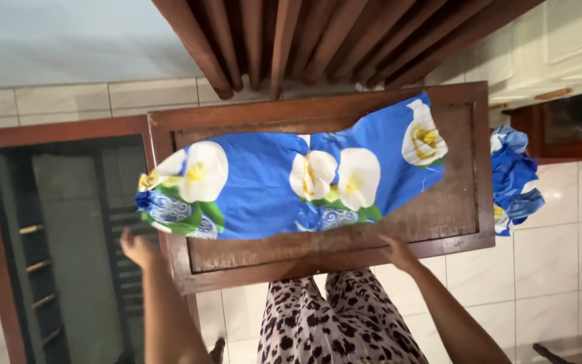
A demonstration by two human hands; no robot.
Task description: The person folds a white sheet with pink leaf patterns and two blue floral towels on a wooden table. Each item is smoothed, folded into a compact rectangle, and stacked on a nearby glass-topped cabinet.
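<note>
Both hands sit at the near edge of the dark brown wooden tabletop (449,222). Left hand (136,248) hangs just off the tabletop's near left corner, fingers loosely curled and gripping nothing, just below the left end of the long blue cloth printed with white and yellow flowers (284,182). Right hand (397,253) rests on the tabletop's near rim with fingers spread flat, just short of the cloth's lower edge; whether it touches the fabric I cannot tell.

Stretched lengthwise across the tabletop, the cloth is smooth through the middle, bunched at its left end where it overhangs the tabletop's left edge, and rises toward the far right corner. Green leaves and pale swirl patterns run along its near edge.

Bare wood shows along the tabletop's near strip and right side. Past the right edge lies a crumpled blue cloth bundle (513,182) on the white tiled floor (560,263). Beyond the left edge stands a dark glass-fronted wooden cabinet (62,236).
</note>
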